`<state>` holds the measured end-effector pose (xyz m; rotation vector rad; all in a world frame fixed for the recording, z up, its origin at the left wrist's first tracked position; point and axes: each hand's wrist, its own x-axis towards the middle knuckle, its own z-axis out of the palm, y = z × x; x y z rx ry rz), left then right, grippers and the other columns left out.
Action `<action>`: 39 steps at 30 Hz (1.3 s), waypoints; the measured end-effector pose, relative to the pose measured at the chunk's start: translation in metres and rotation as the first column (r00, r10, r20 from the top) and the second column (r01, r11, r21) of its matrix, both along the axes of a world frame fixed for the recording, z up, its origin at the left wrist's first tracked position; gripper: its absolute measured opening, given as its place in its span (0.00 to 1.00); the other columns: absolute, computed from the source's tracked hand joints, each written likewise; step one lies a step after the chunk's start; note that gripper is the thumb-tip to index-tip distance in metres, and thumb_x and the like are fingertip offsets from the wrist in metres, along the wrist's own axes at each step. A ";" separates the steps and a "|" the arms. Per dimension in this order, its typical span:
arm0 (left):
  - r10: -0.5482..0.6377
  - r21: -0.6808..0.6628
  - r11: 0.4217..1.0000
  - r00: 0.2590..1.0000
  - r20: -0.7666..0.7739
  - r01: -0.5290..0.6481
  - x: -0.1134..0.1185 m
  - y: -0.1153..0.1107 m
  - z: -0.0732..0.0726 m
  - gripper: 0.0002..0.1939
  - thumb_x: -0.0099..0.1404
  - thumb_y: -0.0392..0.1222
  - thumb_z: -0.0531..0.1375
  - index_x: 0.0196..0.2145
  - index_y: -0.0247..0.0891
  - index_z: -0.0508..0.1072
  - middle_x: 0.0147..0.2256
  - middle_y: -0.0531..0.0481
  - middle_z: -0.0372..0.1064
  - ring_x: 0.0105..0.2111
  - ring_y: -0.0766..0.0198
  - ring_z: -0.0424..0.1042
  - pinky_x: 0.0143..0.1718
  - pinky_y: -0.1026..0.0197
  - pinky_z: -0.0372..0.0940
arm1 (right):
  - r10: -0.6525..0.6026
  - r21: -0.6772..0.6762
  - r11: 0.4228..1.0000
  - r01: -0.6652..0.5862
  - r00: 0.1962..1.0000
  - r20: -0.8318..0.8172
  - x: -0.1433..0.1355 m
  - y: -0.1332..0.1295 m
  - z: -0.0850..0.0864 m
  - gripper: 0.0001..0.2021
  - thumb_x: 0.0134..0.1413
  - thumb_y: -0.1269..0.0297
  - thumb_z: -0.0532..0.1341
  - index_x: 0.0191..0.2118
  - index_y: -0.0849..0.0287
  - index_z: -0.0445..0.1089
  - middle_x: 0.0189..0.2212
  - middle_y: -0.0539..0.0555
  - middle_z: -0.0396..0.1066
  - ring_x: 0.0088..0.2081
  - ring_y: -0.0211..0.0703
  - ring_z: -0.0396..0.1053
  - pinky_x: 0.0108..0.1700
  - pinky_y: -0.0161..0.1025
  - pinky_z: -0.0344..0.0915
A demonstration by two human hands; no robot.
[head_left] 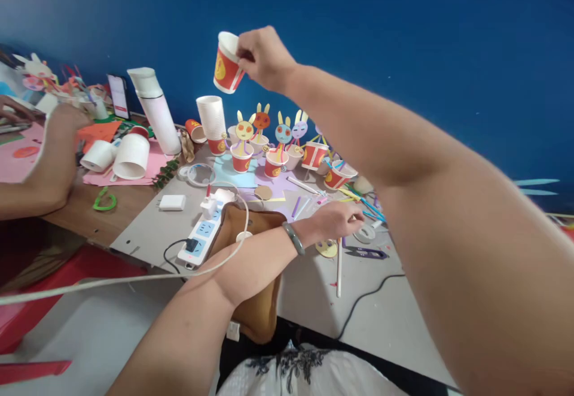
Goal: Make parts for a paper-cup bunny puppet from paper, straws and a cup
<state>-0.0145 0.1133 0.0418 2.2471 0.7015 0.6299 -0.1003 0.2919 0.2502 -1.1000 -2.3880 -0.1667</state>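
Observation:
High in front of the blue wall, my right hand (266, 55) grips a red and white paper cup (228, 64) by its side, slightly tilted. Below and left of it stands a tall stack of paper cups (211, 122). My left hand (341, 219) is low over the table with its fingers curled; whatever they hold, if anything, is hidden. A yellow paper face (326, 248) lies just below that hand, beside a pale straw (339, 270). Behind it, several paper cups (275, 163) carry rabbit-faced paper figures (283, 133) on stems.
A power strip (204, 234) with plugs and a trailing white cable (134, 278) lies left of a brown cushion (255, 312). Purple thread snips (368, 253) rest at right. A white bottle (155, 109) and another person's arm (49, 163) are at left.

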 end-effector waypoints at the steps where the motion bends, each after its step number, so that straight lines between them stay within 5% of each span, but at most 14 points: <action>1: -0.016 -0.042 0.999 1.000 0.011 0.017 0.005 0.002 0.001 0.15 0.73 0.47 0.59 0.50 0.35 0.74 0.48 0.44 0.74 0.45 0.60 0.75 0.49 0.53 0.72 | 0.014 0.002 1.000 -0.014 0.999 -0.033 0.016 -0.010 0.004 0.08 0.59 0.79 0.59 0.31 0.61 0.67 0.32 0.43 0.70 0.33 0.25 0.63 0.34 0.24 0.58; 3: -0.017 -0.262 0.964 0.995 0.102 0.043 0.007 0.005 0.002 0.14 0.73 0.46 0.57 0.42 0.34 0.77 0.35 0.49 0.76 0.33 0.66 0.74 0.41 0.61 0.71 | 0.037 -0.007 0.999 -0.038 0.996 -0.087 0.052 -0.036 0.007 0.07 0.60 0.79 0.59 0.34 0.60 0.69 0.31 0.43 0.70 0.30 0.25 0.64 0.30 0.25 0.58; 4: 0.025 -0.429 0.902 0.983 0.180 0.056 0.006 0.006 0.002 0.17 0.74 0.48 0.54 0.39 0.34 0.77 0.29 0.50 0.75 0.28 0.68 0.71 0.35 0.63 0.69 | 0.045 -0.017 0.999 -0.048 0.990 -0.136 0.073 -0.053 0.007 0.07 0.61 0.78 0.58 0.36 0.60 0.70 0.30 0.43 0.70 0.29 0.25 0.65 0.29 0.26 0.59; 7: 0.308 -0.838 0.524 0.883 0.354 0.153 0.001 0.010 0.009 0.31 0.76 0.60 0.42 0.41 0.34 0.76 0.26 0.51 0.72 0.22 0.71 0.66 0.26 0.67 0.62 | 0.106 -0.083 0.984 -0.160 0.886 -0.450 0.137 -0.107 -0.003 0.07 0.59 0.77 0.59 0.33 0.60 0.71 0.25 0.43 0.68 0.25 0.27 0.66 0.27 0.29 0.60; 9: 0.449 -0.886 0.404 0.794 0.410 0.230 -0.001 0.013 0.015 0.37 0.75 0.64 0.37 0.43 0.34 0.76 0.28 0.48 0.74 0.24 0.70 0.68 0.26 0.68 0.62 | 0.095 -0.101 0.978 -0.182 0.822 -0.562 0.176 -0.144 -0.016 0.07 0.58 0.76 0.59 0.32 0.59 0.73 0.22 0.43 0.68 0.23 0.29 0.64 0.26 0.31 0.60; 11: 0.471 -0.888 0.358 0.765 0.439 0.289 -0.002 0.012 0.020 0.41 0.73 0.68 0.35 0.45 0.34 0.76 0.32 0.44 0.77 0.28 0.66 0.72 0.30 0.66 0.65 | -0.002 -0.168 0.979 -0.114 0.823 -0.568 0.207 -0.176 -0.034 0.07 0.55 0.73 0.60 0.30 0.57 0.73 0.20 0.44 0.67 0.22 0.30 0.62 0.25 0.33 0.57; 15: 0.315 -0.843 0.305 0.789 0.528 0.443 0.002 -0.001 0.021 0.45 0.70 0.74 0.35 0.53 0.35 0.74 0.44 0.39 0.79 0.44 0.56 0.78 0.43 0.57 0.72 | -0.175 -0.242 0.967 0.075 0.889 -0.423 0.246 -0.225 -0.078 0.04 0.52 0.66 0.61 0.29 0.57 0.73 0.26 0.50 0.72 0.28 0.37 0.64 0.32 0.38 0.62; 18: 0.226 -0.816 0.321 0.798 0.559 0.481 0.005 -0.011 0.015 0.41 0.70 0.73 0.42 0.53 0.36 0.74 0.46 0.39 0.79 0.49 0.56 0.77 0.47 0.58 0.71 | -0.290 -0.284 0.944 0.168 0.834 -0.470 0.259 -0.246 -0.108 0.09 0.56 0.57 0.60 0.31 0.57 0.72 0.26 0.51 0.71 0.27 0.40 0.64 0.30 0.39 0.62; 20: 0.192 -0.792 0.380 0.797 0.573 0.478 0.007 -0.016 0.010 0.35 0.66 0.71 0.56 0.51 0.36 0.75 0.47 0.40 0.79 0.49 0.55 0.77 0.46 0.58 0.71 | -0.337 -0.312 0.930 0.194 0.788 -0.515 0.266 -0.253 -0.125 0.11 0.57 0.54 0.60 0.32 0.57 0.72 0.25 0.51 0.70 0.26 0.40 0.64 0.30 0.39 0.63; 23: 0.122 -0.804 0.425 0.854 0.506 0.416 0.010 -0.018 0.002 0.31 0.51 0.54 0.75 0.47 0.35 0.74 0.41 0.43 0.78 0.40 0.59 0.78 0.42 0.59 0.72 | -0.387 -0.419 0.896 0.148 0.724 -0.571 0.276 -0.255 -0.149 0.14 0.56 0.51 0.62 0.31 0.57 0.71 0.23 0.50 0.68 0.25 0.40 0.65 0.30 0.39 0.64; 28: 0.261 -0.830 0.459 0.845 0.467 0.317 0.012 -0.012 -0.006 0.28 0.49 0.42 0.74 0.47 0.34 0.72 0.36 0.48 0.76 0.33 0.64 0.76 0.36 0.61 0.71 | -0.463 -0.470 0.872 0.136 0.540 -0.703 0.300 -0.257 -0.193 0.23 0.49 0.46 0.66 0.46 0.56 0.72 0.40 0.56 0.77 0.35 0.44 0.73 0.37 0.43 0.72; 33: 0.473 -0.874 0.412 0.760 0.445 0.256 0.013 -0.002 -0.007 0.16 0.55 0.38 0.69 0.40 0.33 0.73 0.32 0.50 0.76 0.30 0.68 0.73 0.33 0.64 0.69 | -0.528 -0.502 0.770 0.394 0.836 -0.152 0.319 -0.266 -0.225 0.13 0.54 0.52 0.64 0.36 0.57 0.74 0.27 0.54 0.76 0.30 0.44 0.71 0.33 0.39 0.64; 36: 0.542 -0.899 0.377 0.735 0.409 0.222 0.016 -0.001 -0.004 0.11 0.59 0.38 0.66 0.38 0.33 0.71 0.29 0.52 0.74 0.28 0.69 0.72 0.31 0.65 0.68 | -0.402 -0.383 0.816 0.433 0.901 0.163 0.322 -0.270 -0.232 0.10 0.56 0.56 0.64 0.38 0.57 0.76 0.32 0.56 0.78 0.34 0.48 0.74 0.34 0.39 0.61; 39: 0.568 -0.912 0.352 0.727 0.386 0.210 0.017 -0.002 0.000 0.15 0.61 0.42 0.66 0.43 0.33 0.71 0.32 0.49 0.75 0.30 0.65 0.74 0.33 0.61 0.71 | -0.347 -0.325 0.848 0.418 0.902 0.255 0.322 -0.272 -0.236 0.12 0.57 0.57 0.64 0.44 0.57 0.75 0.35 0.57 0.78 0.36 0.48 0.74 0.34 0.39 0.59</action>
